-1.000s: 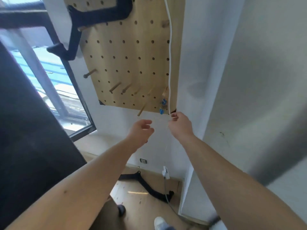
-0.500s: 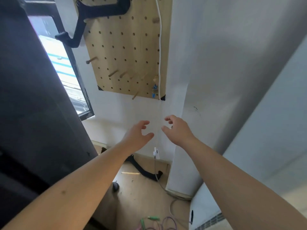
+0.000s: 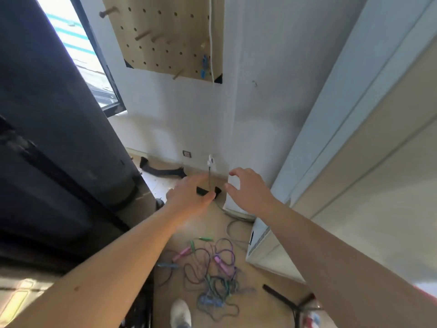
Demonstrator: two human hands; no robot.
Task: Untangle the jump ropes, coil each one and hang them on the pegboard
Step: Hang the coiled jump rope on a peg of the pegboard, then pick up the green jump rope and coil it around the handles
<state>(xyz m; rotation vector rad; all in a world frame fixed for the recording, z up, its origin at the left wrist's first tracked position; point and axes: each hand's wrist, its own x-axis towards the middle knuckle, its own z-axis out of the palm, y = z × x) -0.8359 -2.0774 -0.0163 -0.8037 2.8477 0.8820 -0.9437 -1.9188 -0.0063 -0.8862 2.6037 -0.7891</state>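
Observation:
A tangle of jump ropes (image 3: 212,273) lies on the wooden floor below my arms, with purple, green and blue cords and pink, green and blue handles. The wooden pegboard (image 3: 165,34) hangs on the white wall above, with several wooden pegs. A white rope (image 3: 211,43) hangs down its right side, ending in a white handle (image 3: 210,160) near the floor. My left hand (image 3: 189,197) and my right hand (image 3: 248,190) are held out side by side, fingers loosely spread, holding nothing, well above the tangle.
A dark curtain (image 3: 47,138) fills the left, with a window (image 3: 82,50) beside it. A white column (image 3: 260,102) and a pale door (image 3: 366,138) stand to the right. A black strap (image 3: 163,171) lies by the wall, and my shoe (image 3: 181,314) shows at the bottom.
My right hand let go of the white rope at the pegboard. Both hands dropped away from the board, and my view tipped down to the tangle on the floor.

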